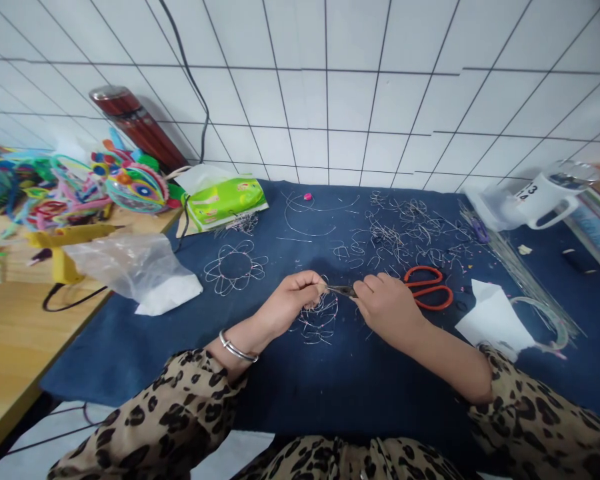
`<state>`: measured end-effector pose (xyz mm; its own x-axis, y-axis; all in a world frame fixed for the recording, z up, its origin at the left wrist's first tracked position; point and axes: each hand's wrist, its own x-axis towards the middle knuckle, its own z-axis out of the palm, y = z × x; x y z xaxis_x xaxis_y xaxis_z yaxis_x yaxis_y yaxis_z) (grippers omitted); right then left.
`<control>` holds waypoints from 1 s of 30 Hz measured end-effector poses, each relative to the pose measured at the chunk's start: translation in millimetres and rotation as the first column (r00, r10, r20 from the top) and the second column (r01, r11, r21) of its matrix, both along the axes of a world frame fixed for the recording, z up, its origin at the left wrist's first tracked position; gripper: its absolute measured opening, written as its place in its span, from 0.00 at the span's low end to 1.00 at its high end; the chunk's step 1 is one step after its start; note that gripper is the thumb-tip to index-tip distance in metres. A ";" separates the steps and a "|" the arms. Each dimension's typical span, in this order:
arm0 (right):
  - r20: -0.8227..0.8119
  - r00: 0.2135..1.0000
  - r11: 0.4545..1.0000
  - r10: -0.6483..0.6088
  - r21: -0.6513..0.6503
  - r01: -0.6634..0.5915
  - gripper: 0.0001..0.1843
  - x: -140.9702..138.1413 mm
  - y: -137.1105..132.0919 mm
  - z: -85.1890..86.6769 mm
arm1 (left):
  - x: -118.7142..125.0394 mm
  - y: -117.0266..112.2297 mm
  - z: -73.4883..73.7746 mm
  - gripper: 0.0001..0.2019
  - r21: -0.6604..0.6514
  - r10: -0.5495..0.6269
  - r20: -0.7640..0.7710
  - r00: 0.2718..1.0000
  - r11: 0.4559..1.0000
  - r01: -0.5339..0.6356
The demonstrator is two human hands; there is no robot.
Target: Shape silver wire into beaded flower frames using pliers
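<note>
My left hand (291,301) is closed in a pinch on a thin wire flower frame (319,319) that lies on the dark blue cloth (330,387). My right hand (387,305) is closed round small pliers (344,291), whose tip meets the frame between the two hands. A finished wire flower (235,267) lies flat to the left of my left hand. Orange-handled scissors (430,288) lie just right of my right hand.
Several loose bent wires (405,233) are scattered at the back. A white mug (547,197) and straight wire bundle (520,267) sit at the right, white paper (495,320) nearer. A green tissue pack (225,200), clear plastic bag (130,263) and colourful ornaments (130,187) lie left, on and beside a wooden table (10,333).
</note>
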<state>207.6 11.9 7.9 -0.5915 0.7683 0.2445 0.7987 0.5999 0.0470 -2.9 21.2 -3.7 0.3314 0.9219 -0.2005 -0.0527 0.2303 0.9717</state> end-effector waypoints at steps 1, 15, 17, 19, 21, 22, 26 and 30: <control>-0.016 1.000 1.000 -0.004 -0.015 0.004 0.09 -0.1 -0.1 -0.3 | 0.4 -0.8 -0.2 0.05 0.015 0.010 -0.004 1.000 1.000 -0.010; -0.164 0.983 0.960 -0.086 -0.276 0.038 0.11 -1.8 0.7 4.6 | 3.1 -7.3 3.0 0.08 0.221 0.083 -0.100 0.991 0.973 -0.059; -0.157 0.984 0.968 -0.085 -0.248 0.044 0.11 -2.5 -0.7 5.5 | 3.2 -7.4 2.2 0.08 0.246 0.093 -0.106 0.990 0.967 -0.064; -0.139 0.987 0.978 -0.084 -0.201 0.055 0.11 -3.6 -2.2 6.3 | 3.4 -7.5 1.8 0.09 0.260 0.108 -0.104 0.989 0.962 -0.078; -0.119 0.990 0.986 -0.079 -0.156 0.060 0.12 -4.6 -3.6 7.3 | 3.8 -7.6 1.7 0.09 0.267 0.123 -0.096 0.988 0.959 -0.094; -0.112 0.991 0.989 -0.076 -0.136 0.061 0.12 -4.9 -4.1 8.0 | 4.0 -7.7 1.6 0.10 0.269 0.128 -0.093 0.987 0.958 -0.098; -0.081 0.994 0.995 -0.070 -0.078 0.064 0.12 -4.5 -5.4 11.5 | 4.4 -7.9 0.1 0.11 0.281 0.152 -0.089 0.984 0.952 -0.121; -0.057 0.996 0.996 -0.075 -0.052 0.072 0.13 -4.8 -6.3 16.2 | 4.8 -8.1 -2.5 0.10 0.300 0.191 -0.087 0.978 0.941 -0.157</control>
<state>202.7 5.5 24.1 -0.5189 0.8213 0.2373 0.8411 0.5401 -0.0299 1.9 13.1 -6.3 0.1509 0.9869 0.0570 0.0479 -0.0649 0.9967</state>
